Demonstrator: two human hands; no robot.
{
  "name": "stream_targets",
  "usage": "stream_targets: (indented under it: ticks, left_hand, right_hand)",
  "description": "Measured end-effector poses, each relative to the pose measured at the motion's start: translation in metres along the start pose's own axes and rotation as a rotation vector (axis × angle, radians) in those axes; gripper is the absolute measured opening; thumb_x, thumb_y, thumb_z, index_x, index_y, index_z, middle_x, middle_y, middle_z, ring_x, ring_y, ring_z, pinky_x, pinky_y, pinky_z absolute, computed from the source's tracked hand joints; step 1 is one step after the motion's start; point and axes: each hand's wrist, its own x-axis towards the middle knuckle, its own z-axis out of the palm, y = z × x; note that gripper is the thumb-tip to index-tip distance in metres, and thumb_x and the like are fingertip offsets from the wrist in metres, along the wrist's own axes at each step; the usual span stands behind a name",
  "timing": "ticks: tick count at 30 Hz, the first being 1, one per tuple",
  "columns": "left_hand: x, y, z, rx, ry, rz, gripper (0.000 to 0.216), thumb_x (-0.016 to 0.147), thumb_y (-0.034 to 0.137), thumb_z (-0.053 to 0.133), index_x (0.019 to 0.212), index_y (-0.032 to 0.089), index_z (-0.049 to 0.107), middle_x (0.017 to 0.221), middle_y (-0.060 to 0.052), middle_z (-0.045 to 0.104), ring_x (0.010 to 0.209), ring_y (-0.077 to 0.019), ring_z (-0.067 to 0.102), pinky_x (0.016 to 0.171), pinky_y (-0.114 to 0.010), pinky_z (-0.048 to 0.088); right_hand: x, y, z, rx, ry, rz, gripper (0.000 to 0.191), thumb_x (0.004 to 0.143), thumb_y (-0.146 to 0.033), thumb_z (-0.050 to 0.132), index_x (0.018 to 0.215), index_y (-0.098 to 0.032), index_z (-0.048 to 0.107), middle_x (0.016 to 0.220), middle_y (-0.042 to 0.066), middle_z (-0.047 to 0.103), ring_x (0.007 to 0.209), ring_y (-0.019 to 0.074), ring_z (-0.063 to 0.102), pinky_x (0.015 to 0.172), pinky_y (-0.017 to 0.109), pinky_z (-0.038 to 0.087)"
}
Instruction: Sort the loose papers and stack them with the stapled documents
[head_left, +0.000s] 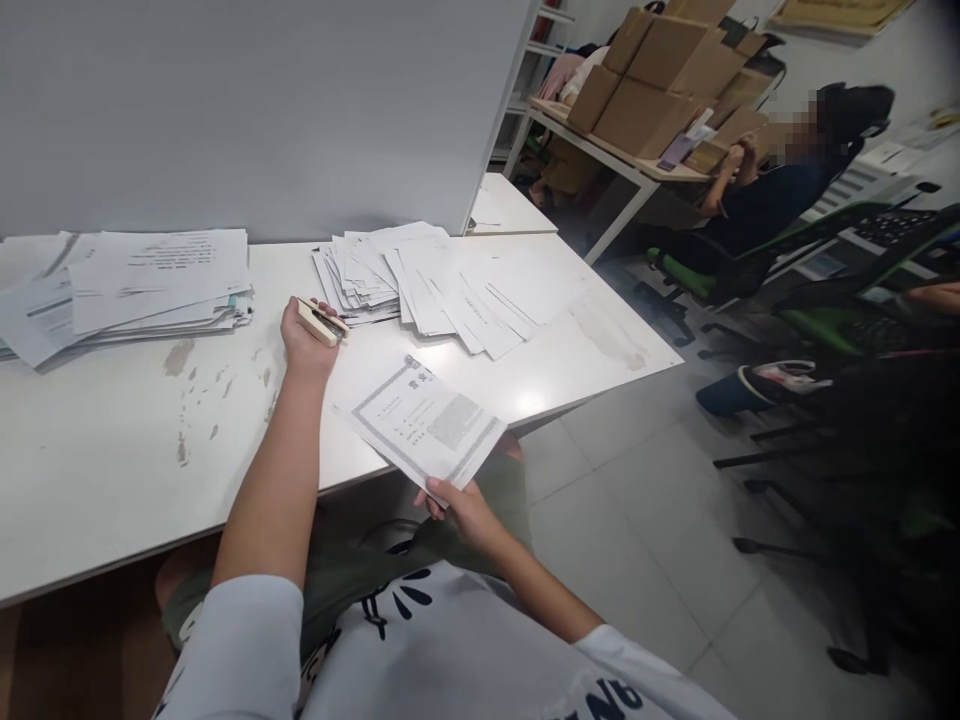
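Observation:
My left hand (306,340) is wrapped round a cream stapler (318,323) just above the white table (292,460). Between thumb and fingers, my right hand (459,508) grips the near edge of a printed sheet of paper (427,420) with a patterned border. That sheet lies partly over the table and sticks out past its front edge. Beyond the stapler is a spread pile of printed papers (435,285), its sheets fanned to the right. Left of my left hand sits a thicker stack of papers (161,275).
A grey partition panel (247,110) rises behind the table. To the right, a person (772,210) sits at another table (630,165) piled with cardboard boxes (660,75). Office chairs (840,330) and a blue bin (731,390) stand on the tiled floor.

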Motion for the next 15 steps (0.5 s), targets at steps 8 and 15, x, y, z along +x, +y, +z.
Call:
stream_targets:
  ticks: [8,15]
  left_hand:
    - [-0.032,0.013,0.011,-0.034,-0.069,0.004,0.029,0.09,0.036,0.041,0.077,0.015,0.056,0.066,-0.003,0.062,0.063,-0.0143,0.063,0.065,-0.03,0.053]
    - [-0.054,0.005,0.023,0.027,-0.25,-0.05,0.036,0.096,0.039,0.041,0.088,0.016,0.067,0.099,-0.012,0.071,0.099,-0.0224,0.068,0.084,-0.035,0.055]
  right_hand:
    - [0.038,-0.024,0.021,-0.191,0.305,-0.459,0.031,0.086,-0.053,0.058,0.093,-0.029,0.075,0.078,0.006,0.061,0.08,0.0244,0.055,0.087,0.04,0.047]
    - [0.161,-0.07,0.082,-0.262,0.267,-0.704,0.047,0.093,-0.056,0.039,0.11,-0.025,0.07,0.105,0.007,0.065,0.117,0.0271,0.052,0.114,0.045,0.029]
